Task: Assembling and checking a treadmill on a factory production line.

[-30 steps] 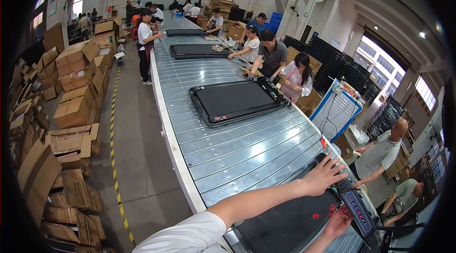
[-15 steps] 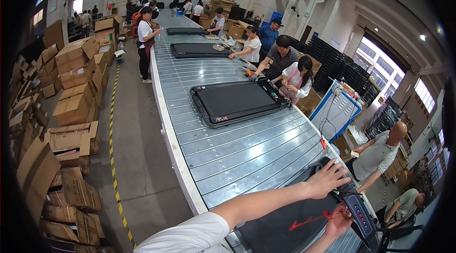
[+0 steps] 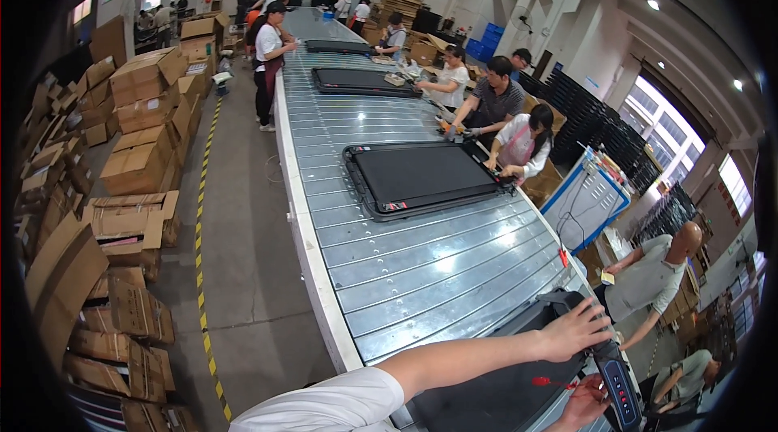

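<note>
Black belt surface fills the lower right of the frame, where I see the nearest treadmill (image 3: 502,395) lying flat on the grey slatted conveyor (image 3: 421,270). My left hand (image 3: 577,330) lies palm down on the treadmill's far edge, fingers (image 3: 596,317) spread loose and flat, pressing rather than gripping. My right hand (image 3: 585,401) shows only partly at the bottom edge; its fingers curl around the dark control bar (image 3: 616,379), a narrow strip with small red marks along it, and pinch it from below. A small red tag (image 3: 541,382) sits on the belt just left of that hand.

Toward the centre of the frame a second treadmill (image 3: 425,177) lies on the conveyor, a small red-and-white label at its lower left corner. Workers (image 3: 519,136) lean over it from the right.

Along the left side, brown cardboard boxes (image 3: 142,160) stand stacked, with flattened cartons (image 3: 57,286) leaning at lower left. A yellow-and-black striped floor line (image 3: 203,254) runs between boxes and conveyor. At right centre stands a blue-framed white cart (image 3: 583,201).
</note>
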